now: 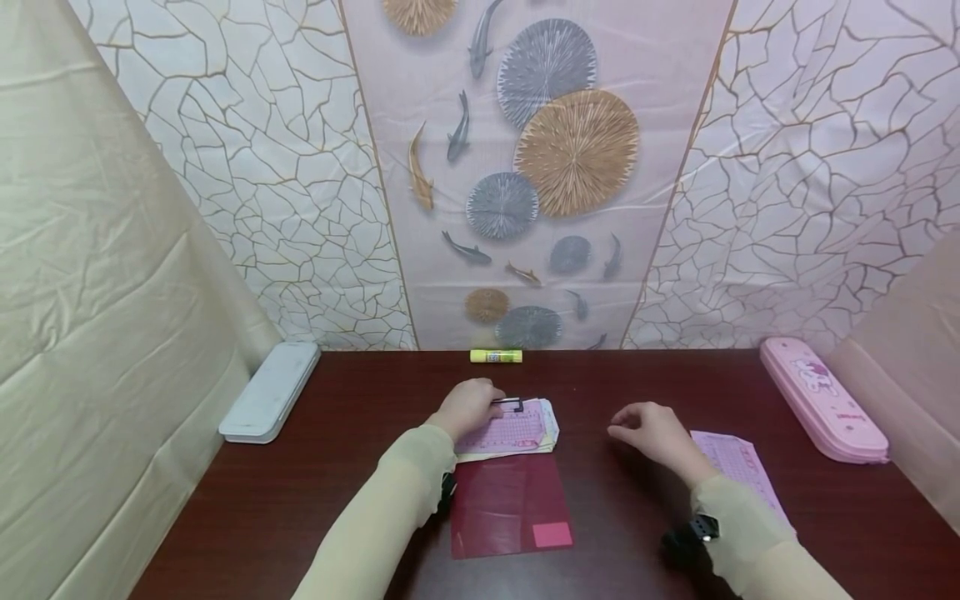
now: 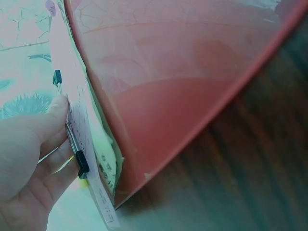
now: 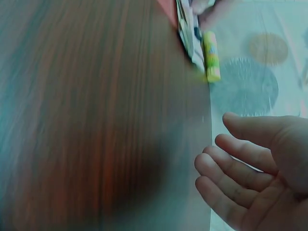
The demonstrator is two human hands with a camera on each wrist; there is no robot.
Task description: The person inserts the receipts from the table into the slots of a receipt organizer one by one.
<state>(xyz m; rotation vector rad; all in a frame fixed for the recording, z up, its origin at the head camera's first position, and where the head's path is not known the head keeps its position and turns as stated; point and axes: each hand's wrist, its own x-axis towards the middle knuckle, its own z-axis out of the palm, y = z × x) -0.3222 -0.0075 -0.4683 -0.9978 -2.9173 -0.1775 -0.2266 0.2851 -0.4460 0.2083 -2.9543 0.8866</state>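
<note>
A translucent red clipboard point(image 1: 510, 500) lies at the middle of the table, with a pink label point(image 1: 552, 534) at its near right corner. Pink gridded paper point(image 1: 506, 432) tops a small stack of sheets at its far end. My left hand point(image 1: 468, 406) pinches the metal clip point(image 2: 72, 139) with black ends there; in the left wrist view the thumb lies on its bar. To the right of the papers, my right hand point(image 1: 652, 432) hovers with nothing in it. Its fingers bend loosely in the right wrist view. Partly behind the right forearm is another pink gridded sheet point(image 1: 738, 462).
A yellow glue stick point(image 1: 496, 356) lies at the table's back edge, beyond the clipboard. The white case point(image 1: 272, 392) is at the back left, and a pink pencil case point(image 1: 823, 400) at the right. Patterned cloth point(image 1: 315, 167) hangs behind the dark wooden table point(image 1: 337, 467).
</note>
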